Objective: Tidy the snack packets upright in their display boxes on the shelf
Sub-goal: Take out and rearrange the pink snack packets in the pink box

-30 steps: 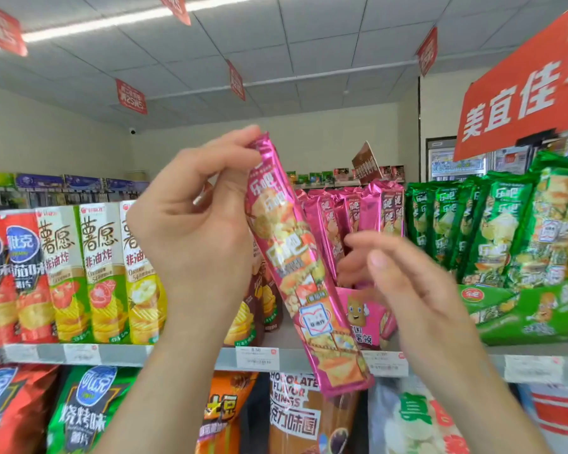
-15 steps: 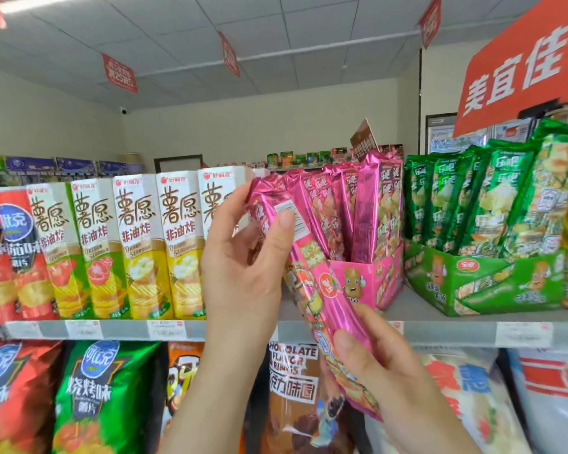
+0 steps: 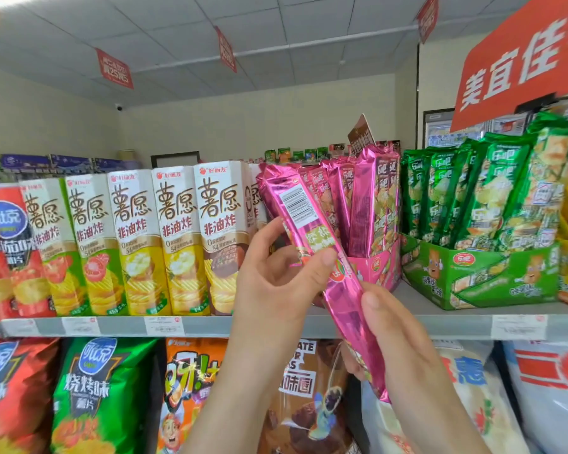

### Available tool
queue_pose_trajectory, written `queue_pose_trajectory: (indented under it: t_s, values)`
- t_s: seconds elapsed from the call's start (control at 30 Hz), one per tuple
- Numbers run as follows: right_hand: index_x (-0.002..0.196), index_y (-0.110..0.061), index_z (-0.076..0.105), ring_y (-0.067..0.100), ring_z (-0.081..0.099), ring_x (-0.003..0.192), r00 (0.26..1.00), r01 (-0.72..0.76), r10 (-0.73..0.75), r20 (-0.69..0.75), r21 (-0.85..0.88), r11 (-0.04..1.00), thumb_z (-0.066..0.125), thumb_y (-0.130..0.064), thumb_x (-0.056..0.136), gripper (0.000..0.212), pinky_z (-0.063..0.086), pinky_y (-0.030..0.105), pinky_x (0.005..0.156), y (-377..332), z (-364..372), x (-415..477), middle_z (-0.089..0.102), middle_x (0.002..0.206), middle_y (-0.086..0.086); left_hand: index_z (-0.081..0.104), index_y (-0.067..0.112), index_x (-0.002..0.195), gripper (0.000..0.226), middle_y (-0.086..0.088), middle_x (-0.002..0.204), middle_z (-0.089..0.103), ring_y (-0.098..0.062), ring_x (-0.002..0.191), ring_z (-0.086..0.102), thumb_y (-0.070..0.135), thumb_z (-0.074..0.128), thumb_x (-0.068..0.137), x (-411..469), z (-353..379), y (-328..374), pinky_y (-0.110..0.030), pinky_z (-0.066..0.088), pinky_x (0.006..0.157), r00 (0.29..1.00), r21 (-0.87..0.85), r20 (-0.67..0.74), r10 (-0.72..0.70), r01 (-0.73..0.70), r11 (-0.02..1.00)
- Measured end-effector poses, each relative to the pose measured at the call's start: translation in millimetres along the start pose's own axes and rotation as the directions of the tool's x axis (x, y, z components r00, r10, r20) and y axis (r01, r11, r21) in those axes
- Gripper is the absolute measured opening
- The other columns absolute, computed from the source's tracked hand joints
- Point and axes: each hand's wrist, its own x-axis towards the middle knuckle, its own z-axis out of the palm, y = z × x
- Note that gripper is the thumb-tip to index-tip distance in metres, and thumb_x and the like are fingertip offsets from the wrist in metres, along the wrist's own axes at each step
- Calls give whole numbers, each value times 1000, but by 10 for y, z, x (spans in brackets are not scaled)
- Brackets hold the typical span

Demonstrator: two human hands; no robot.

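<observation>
In front of the grey metal shelf [image 3: 440, 317], both hands are gripping one long, slim, shiny pink foil snack packet [image 3: 322, 267] that is lying on a slant, its long axis running from upper left to lower right. Its upper end is pointing up and to the left, reaching across the row of tall white cardboard snack cartons [image 3: 177, 240], while its lower end is hanging below the shelf edge in front of the bags on the lower tier. The side bearing a white barcode label is facing the camera. The left hand [image 3: 276, 283] is closing around the packet's middle, thumb pressing on the front and fingers curling behind. The right hand [image 3: 404, 352] is pinching the lower part, thumb lying on the front face and the other fingers hidden behind the foil. Just behind the packet, the open pink cardboard display box [image 3: 379, 265] is standing on the shelf with more pink packets [image 3: 371, 204] upright or leaning slightly inside it. Beside it on the right, a green cardboard display box [image 3: 492, 276] is holding green foil packets [image 3: 473, 194] tilting to the right.
</observation>
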Motion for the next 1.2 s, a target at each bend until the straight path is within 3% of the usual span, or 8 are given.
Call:
queue_pose_trajectory:
  t_s: [0.07,0.23,0.37,0.53,0.7,0.83,1.03,1.2]
  values:
    - [122,-27,65,12,62,107,996,-74,73,59,18,997,54,-60,87,49,47,30,98,27,-60,-57,66,116,-6,57,30,124,56,0,102,74,-18,92,72,31,77,72,8,-8,-28,-28,59,70,999,14,-31,15,-14,1000]
    - [98,-1,58,6,57,44,948,-269,175,265,374,888,41,-20,105,27,40,10,44,130,-158,-47,55,89,18,64,28,121,47,-3,101,75,-26,92,72,30,76,76,41,-35,-31,-44,61,75,996,-41,-72,43,-46,998]
    - [127,-14,63,17,61,58,834,-461,68,547,624,632,65,-48,90,51,50,25,52,238,-161,-17,67,84,14,69,30,115,40,-3,100,75,-24,84,70,37,73,76,73,-93,1,-44,58,71,990,-104,-128,58,-71,992]
    - [128,-5,61,17,69,87,858,-391,-17,513,675,626,63,-21,95,37,55,25,81,291,-189,15,72,99,12,61,17,127,47,-8,104,71,-26,80,63,35,67,84,76,-88,-22,-52,53,73,994,-211,-104,20,-41,977]
    - [112,-24,74,23,69,65,980,-160,81,180,482,861,97,-43,47,71,55,23,58,156,-157,-63,74,82,16,54,17,134,52,-1,107,68,-14,91,65,39,55,88,43,-43,-65,-29,57,72,995,-200,-95,-5,-14,980]
    - [105,-53,70,9,73,74,993,117,-113,-34,167,979,87,-49,56,52,54,14,62,39,-100,-125,78,91,-3,57,31,127,49,0,111,69,-19,103,67,48,63,82,-24,5,-84,-33,58,84,1000,0,11,-1,1,1000]
    - [130,-40,60,-18,59,98,843,385,-529,-100,-574,722,74,-24,74,61,39,-3,80,94,-86,-166,64,106,-37,48,24,137,66,-6,111,73,-26,103,69,24,78,78,-154,46,-161,-43,57,86,994,-139,35,-104,108,984]
    - [132,-36,60,5,66,100,911,368,-404,-85,-274,888,61,-50,88,46,50,11,78,93,-75,-208,66,115,-11,47,22,139,53,-11,106,73,-26,97,71,14,65,90,-148,48,-203,-36,59,79,994,-216,6,-107,106,971]
